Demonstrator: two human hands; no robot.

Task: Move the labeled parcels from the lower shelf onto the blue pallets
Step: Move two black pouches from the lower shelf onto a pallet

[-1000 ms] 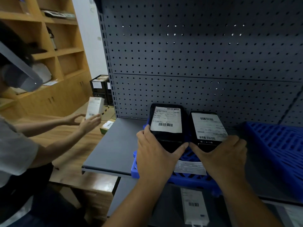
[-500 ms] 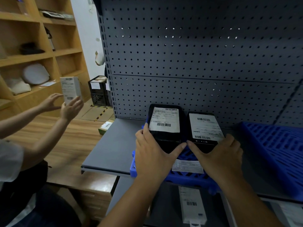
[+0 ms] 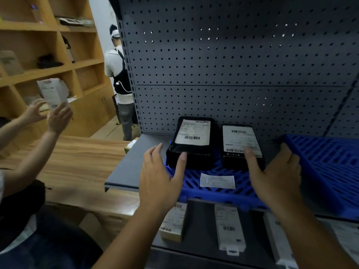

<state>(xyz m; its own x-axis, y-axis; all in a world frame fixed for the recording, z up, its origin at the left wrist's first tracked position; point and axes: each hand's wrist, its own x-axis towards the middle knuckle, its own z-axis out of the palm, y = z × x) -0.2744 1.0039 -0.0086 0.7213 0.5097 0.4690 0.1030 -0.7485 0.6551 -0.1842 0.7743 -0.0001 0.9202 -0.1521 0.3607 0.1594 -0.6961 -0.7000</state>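
Observation:
Two black parcels with white barcode labels lie side by side on a blue pallet (image 3: 217,193) on the upper grey shelf: the left parcel (image 3: 192,141) and the right parcel (image 3: 240,144). My left hand (image 3: 159,177) hovers just in front of the left parcel, fingers spread and empty. My right hand (image 3: 275,177) is also spread; its thumb tip rests on the right parcel's front edge. A loose white label (image 3: 217,180) lies on the pallet between my hands. On the lower shelf lie a tan labeled box (image 3: 173,222) and a long white labeled parcel (image 3: 229,228).
A second blue pallet (image 3: 326,162) sits at the right of the shelf. Grey pegboard (image 3: 233,74) backs the shelf. At left, another person's hands hold a white box (image 3: 53,94) over a wooden table (image 3: 77,162). A person (image 3: 120,78) stands by wooden shelving.
Both my hands have pulled back off the two black parcels and spread apart. The other person has raised the white box higher. A standing person has come into view.

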